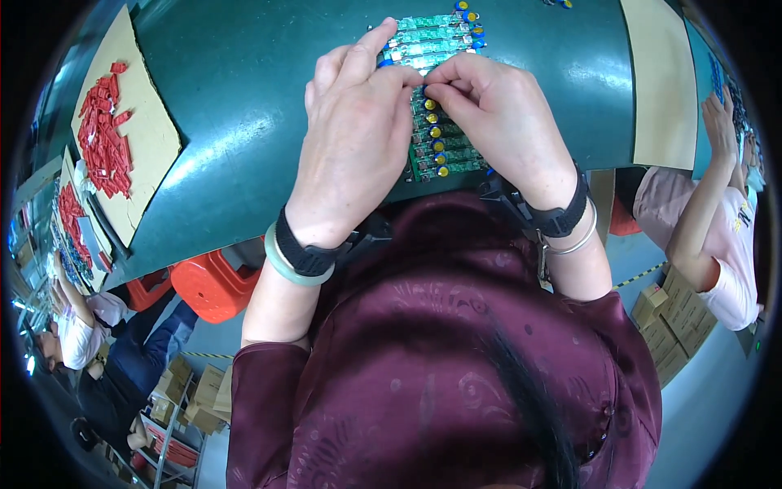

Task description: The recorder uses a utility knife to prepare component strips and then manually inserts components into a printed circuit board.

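Note:
A panel of narrow green circuit boards (452, 155) lies in front of me on the table. Small round blue components with yellow tops (439, 147) stand in a row down its middle, and others sit at its far right corner. My left hand (354, 122) rests over the panel's left side, fingers apart, one fingertip at the far left edge and the thumb reaching to the middle. With thumb and forefinger my right hand (505, 110) pinches at a blue component in that row, mostly covered by the fingertips. Both hands' tips nearly meet there.
Red parts (106, 138) are heaped on a cardboard sheet (155, 155) at the left of the green table (244, 106). Another cardboard strip (661, 81) lies at the right. A red stool (213, 285) stands below. Co-workers sit at both sides, near stacked cartons (672, 318).

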Demonstrator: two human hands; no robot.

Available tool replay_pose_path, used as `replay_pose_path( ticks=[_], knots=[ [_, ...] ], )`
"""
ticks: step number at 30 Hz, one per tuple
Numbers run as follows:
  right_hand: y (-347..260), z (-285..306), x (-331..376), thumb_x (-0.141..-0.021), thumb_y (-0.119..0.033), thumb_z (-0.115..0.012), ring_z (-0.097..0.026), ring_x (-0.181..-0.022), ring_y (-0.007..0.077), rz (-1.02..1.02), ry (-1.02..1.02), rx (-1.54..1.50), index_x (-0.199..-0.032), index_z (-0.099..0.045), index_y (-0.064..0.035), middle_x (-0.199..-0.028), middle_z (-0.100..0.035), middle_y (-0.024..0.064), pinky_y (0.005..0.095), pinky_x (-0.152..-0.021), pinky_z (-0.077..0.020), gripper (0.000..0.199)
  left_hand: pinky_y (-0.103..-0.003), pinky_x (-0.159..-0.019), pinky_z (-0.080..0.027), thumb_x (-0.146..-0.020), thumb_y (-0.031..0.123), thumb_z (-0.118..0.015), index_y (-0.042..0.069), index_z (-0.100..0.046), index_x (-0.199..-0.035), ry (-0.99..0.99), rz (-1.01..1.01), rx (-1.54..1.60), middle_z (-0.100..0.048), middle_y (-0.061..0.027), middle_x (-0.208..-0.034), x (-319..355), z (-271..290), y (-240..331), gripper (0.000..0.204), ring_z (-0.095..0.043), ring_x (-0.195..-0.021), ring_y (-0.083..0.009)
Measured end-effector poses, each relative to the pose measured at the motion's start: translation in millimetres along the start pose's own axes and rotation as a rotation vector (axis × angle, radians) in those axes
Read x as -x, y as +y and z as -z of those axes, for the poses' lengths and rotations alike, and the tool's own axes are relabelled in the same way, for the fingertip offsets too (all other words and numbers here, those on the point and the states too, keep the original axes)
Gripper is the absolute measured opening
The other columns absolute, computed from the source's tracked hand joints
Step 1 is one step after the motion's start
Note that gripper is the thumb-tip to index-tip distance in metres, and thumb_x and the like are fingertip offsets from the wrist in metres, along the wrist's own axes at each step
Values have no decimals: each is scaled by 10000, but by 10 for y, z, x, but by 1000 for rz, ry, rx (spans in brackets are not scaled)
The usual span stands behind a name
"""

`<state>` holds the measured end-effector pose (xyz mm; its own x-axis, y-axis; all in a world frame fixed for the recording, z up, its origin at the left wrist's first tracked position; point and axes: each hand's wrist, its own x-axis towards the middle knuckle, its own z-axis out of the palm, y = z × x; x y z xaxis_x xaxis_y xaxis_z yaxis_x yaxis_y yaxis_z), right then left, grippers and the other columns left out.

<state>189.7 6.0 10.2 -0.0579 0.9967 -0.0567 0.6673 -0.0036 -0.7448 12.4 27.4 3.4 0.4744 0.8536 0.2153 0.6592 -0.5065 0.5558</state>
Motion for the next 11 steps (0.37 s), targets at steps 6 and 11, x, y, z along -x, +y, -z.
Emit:
replay_pose_path(
  ticks=[6,11],
  knots=[
    [2,27,-36,-901,-104,-690,-664,-665,155,-11,-43,3,-966,-695,-19,-758,-696,98,287,-623,-508,107,-379,-1065,-392,-903,-53,-537,69,-610,-1251,7,-37,166,-583,-110,-1386,-90,65,-129,377,-511,-1220,-307],
    [24,37,-54,-901,-112,-696,-635,-635,137,19,-44,36,-967,-698,-22,-728,-679,88,284,-606,-494,112,-376,-1076,-385,-906,-56,-526,82,-594,-1281,7,-25,172,-587,-108,-1385,-103,53,-152,406,-511,-1228,-297]
  ],
)
